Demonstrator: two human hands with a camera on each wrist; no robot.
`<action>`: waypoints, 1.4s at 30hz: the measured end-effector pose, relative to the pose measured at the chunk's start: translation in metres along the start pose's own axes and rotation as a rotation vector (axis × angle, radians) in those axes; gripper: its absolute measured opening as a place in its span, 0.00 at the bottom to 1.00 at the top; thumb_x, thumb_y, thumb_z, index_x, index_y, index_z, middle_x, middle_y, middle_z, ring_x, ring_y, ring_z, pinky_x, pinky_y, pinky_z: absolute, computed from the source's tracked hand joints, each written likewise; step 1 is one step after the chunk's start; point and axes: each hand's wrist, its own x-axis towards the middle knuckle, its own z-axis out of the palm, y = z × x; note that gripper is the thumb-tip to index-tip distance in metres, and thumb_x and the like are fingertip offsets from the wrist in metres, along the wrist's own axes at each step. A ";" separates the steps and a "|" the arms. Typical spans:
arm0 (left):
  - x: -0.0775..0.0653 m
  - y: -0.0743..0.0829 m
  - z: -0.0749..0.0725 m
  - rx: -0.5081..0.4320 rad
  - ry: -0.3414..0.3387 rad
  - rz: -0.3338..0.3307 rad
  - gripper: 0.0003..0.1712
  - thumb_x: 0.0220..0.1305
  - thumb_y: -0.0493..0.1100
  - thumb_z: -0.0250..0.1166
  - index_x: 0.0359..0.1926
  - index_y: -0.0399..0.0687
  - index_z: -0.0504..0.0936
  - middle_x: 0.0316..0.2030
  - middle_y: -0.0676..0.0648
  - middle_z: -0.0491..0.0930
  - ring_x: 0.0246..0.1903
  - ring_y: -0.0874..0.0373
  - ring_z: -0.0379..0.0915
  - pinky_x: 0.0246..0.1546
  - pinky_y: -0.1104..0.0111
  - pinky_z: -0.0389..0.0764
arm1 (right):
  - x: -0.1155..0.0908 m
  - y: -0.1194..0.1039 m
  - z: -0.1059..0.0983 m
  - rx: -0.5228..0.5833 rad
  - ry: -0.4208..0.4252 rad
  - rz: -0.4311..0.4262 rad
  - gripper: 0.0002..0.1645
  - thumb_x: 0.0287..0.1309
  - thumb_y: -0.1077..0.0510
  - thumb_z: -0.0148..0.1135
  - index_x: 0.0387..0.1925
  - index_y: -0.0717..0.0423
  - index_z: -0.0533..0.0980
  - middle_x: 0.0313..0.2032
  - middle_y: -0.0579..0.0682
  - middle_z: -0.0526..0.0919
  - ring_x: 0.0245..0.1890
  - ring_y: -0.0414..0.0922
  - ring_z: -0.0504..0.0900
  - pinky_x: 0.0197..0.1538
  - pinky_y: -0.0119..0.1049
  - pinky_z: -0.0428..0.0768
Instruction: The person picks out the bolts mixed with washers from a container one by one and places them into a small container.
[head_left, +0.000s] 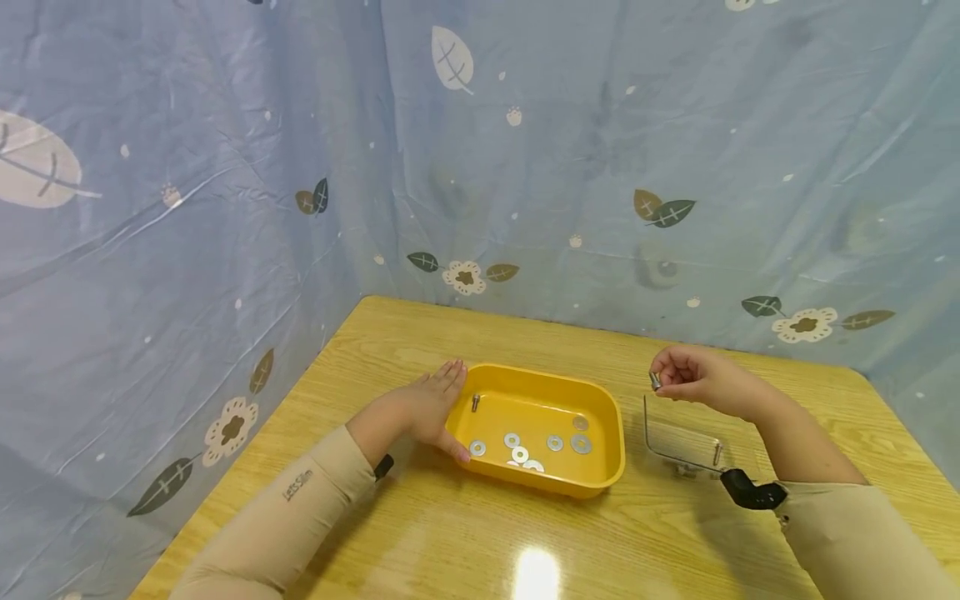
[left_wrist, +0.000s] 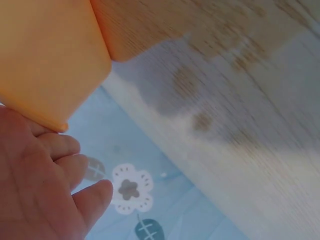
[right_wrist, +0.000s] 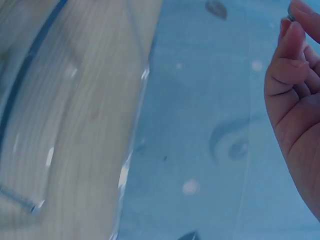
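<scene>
My right hand (head_left: 701, 385) pinches a small metal bolt (head_left: 655, 381) between thumb and fingertips. It is held up over the far left part of a clear plastic box (head_left: 682, 442); in the right wrist view only a bit of the bolt (right_wrist: 291, 17) shows. A similar bolt (head_left: 717, 452) appears at the box's right side. On the left, my left hand (head_left: 427, 408) rests along the left end of a yellow tray (head_left: 618, 433), its fingers extended against the rim. Inside the tray lie one bolt (head_left: 476, 402) and several flat metal washers (head_left: 554, 443).
The wooden table (head_left: 465, 533) carries the tray in the middle and the clear box to its right. A blue patterned cloth (head_left: 525, 167) hangs behind the table and along its left side. A dark wrist mount (head_left: 753, 492) sits on the right sleeve.
</scene>
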 end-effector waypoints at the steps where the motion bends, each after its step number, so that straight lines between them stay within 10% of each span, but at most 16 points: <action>1: 0.000 0.000 0.000 -0.007 0.002 0.001 0.81 0.24 0.88 0.46 0.70 0.39 0.32 0.70 0.41 0.27 0.69 0.50 0.24 0.66 0.52 0.45 | -0.004 0.003 -0.001 -0.002 -0.004 0.008 0.11 0.56 0.62 0.60 0.38 0.64 0.70 0.26 0.53 0.74 0.24 0.42 0.73 0.26 0.31 0.74; 21: 0.000 0.002 -0.002 -0.020 -0.009 0.002 0.80 0.26 0.87 0.49 0.70 0.38 0.32 0.70 0.41 0.25 0.69 0.51 0.23 0.66 0.53 0.45 | -0.039 0.036 -0.018 0.048 -0.029 0.138 0.14 0.59 0.61 0.57 0.42 0.68 0.67 0.31 0.56 0.73 0.29 0.43 0.75 0.30 0.34 0.76; 42: 0.002 0.002 -0.002 -0.028 0.002 0.012 0.81 0.26 0.86 0.51 0.70 0.38 0.35 0.70 0.39 0.30 0.69 0.49 0.25 0.66 0.54 0.47 | -0.035 0.046 -0.010 0.019 -0.051 0.090 0.21 0.59 0.63 0.57 0.51 0.66 0.63 0.30 0.57 0.75 0.22 0.44 0.71 0.24 0.36 0.71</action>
